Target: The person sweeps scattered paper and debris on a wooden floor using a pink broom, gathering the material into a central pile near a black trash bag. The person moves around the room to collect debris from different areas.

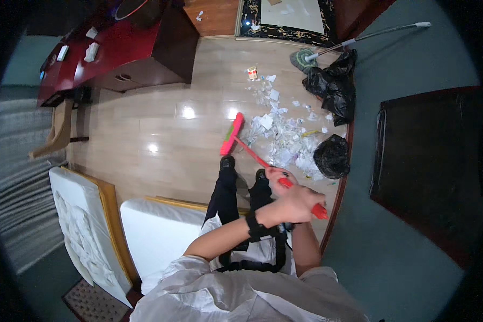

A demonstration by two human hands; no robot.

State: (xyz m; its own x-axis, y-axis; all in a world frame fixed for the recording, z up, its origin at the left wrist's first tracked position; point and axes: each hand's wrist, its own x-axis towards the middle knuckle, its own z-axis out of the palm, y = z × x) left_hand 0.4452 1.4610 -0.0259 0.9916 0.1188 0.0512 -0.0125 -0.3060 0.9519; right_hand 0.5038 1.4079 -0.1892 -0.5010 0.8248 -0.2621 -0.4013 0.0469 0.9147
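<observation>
A broom with a pink and green head (232,134) and a red handle reaches across the floor before me. My left hand (300,203), with a black band at its wrist, grips the handle near its top end. Further down the handle, my right hand (281,178) is closed around it; my left hand partly hides the right arm. To the right of the broom head lies a spread pile of torn paper and plastic scraps (285,139). A small box with red marks (252,73) lies beyond the pile.
A filled black plastic bag (332,156) and more black bags (334,86) lie along the right wall, near a round mop (304,59). White mattresses (165,229) stand at lower left. A dark red desk (124,48) and a chair (58,129) are at left.
</observation>
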